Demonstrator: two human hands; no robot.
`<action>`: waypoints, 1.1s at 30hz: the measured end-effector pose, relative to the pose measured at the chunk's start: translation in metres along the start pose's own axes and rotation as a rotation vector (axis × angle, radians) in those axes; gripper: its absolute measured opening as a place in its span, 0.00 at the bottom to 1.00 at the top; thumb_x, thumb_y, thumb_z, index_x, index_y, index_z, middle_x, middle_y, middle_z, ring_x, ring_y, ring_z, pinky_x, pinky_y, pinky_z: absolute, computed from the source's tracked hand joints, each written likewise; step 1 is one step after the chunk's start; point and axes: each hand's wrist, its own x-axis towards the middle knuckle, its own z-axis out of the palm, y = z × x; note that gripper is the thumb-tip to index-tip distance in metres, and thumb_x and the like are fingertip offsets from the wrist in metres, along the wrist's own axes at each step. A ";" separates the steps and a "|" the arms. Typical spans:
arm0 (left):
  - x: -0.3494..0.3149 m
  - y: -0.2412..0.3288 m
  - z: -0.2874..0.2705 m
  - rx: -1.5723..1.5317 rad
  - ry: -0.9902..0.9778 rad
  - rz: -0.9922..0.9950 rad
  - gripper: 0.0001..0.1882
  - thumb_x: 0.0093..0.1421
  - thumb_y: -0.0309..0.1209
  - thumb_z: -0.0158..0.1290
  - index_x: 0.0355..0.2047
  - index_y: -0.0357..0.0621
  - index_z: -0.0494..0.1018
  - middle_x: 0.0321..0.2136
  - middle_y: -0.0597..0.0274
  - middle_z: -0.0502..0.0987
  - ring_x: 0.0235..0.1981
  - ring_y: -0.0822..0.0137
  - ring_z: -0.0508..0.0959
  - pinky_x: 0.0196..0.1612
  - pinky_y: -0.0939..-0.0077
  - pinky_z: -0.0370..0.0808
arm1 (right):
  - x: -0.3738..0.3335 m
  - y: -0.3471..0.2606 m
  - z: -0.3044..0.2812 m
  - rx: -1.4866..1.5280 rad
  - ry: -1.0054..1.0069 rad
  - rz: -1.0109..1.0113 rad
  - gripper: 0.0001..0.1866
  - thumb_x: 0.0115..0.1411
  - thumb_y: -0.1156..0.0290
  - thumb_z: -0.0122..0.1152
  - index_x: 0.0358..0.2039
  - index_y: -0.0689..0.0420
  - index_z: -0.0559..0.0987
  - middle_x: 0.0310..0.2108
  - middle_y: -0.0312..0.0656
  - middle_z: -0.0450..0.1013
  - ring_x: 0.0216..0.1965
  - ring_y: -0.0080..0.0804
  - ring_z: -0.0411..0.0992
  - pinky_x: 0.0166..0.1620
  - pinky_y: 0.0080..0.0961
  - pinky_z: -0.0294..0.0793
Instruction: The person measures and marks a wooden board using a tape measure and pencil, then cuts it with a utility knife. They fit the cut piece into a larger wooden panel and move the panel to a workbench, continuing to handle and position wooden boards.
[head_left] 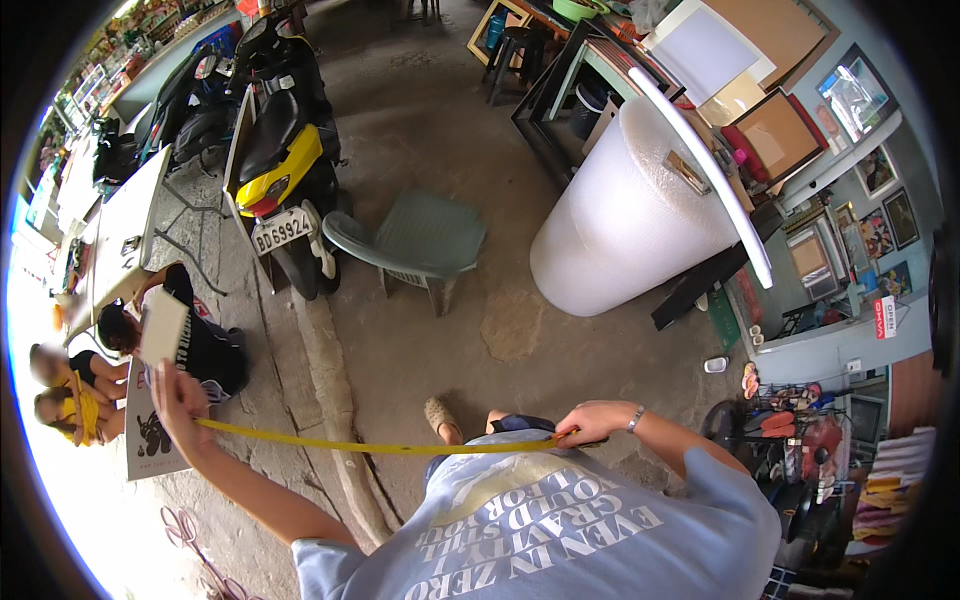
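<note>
A yellow tape measure blade [380, 448] stretches across in front of my body, sagging slightly. My left hand [178, 408] is raised at the far left, closed at the free end of the blade. Its fingertips meet the lower edge of a cream-white flat rectangle [165, 328]; whether they grip it I cannot tell. By my waist on the right, my right hand [597, 422] is closed around the other end, where a bit of orange shows. The fingers mostly hide the tape's case.
A big bubble wrap roll [630, 210] stands ahead on the right, near a green plastic chair [415, 240]. Beyond the chair is a yellow-black motorcycle [285, 170]. Several people sit low at left, one in black [215, 350], near a white printed board [150, 440]. A shoe rack [790, 440] stands right.
</note>
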 end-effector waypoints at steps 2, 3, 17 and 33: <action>0.045 -0.004 -0.034 -0.110 -0.037 0.004 0.15 0.68 0.37 0.45 0.25 0.47 0.63 0.09 0.73 0.52 0.08 0.81 0.48 0.11 0.83 0.44 | -0.015 0.036 -0.002 -0.016 0.102 0.044 0.17 0.60 0.51 0.56 0.36 0.51 0.80 0.26 0.45 0.76 0.28 0.43 0.72 0.31 0.35 0.68; 0.065 -0.004 -0.043 -0.118 -0.035 0.014 0.14 0.68 0.37 0.45 0.25 0.46 0.64 0.09 0.73 0.51 0.08 0.81 0.48 0.11 0.83 0.44 | -0.023 0.060 -0.001 -0.014 0.125 0.096 0.17 0.60 0.51 0.56 0.35 0.51 0.80 0.25 0.44 0.75 0.28 0.43 0.72 0.31 0.35 0.68; 0.253 -0.140 0.153 -0.183 0.237 0.524 0.15 0.64 0.29 0.45 0.48 0.34 0.70 0.46 0.51 0.74 0.49 0.60 0.73 0.50 0.64 0.71 | -0.089 0.160 -0.186 0.186 0.995 0.305 0.13 0.60 0.63 0.59 0.28 0.59 0.82 0.20 0.42 0.74 0.20 0.31 0.70 0.26 0.29 0.66; 0.197 -0.263 0.742 -0.253 -0.701 0.162 0.13 0.65 0.31 0.51 0.45 0.36 0.75 0.34 0.71 0.77 0.35 0.82 0.69 0.42 0.85 0.65 | -0.248 0.322 -0.497 0.405 1.591 0.459 0.19 0.67 0.61 0.52 0.26 0.63 0.76 0.18 0.31 0.65 0.20 0.16 0.61 0.24 0.18 0.59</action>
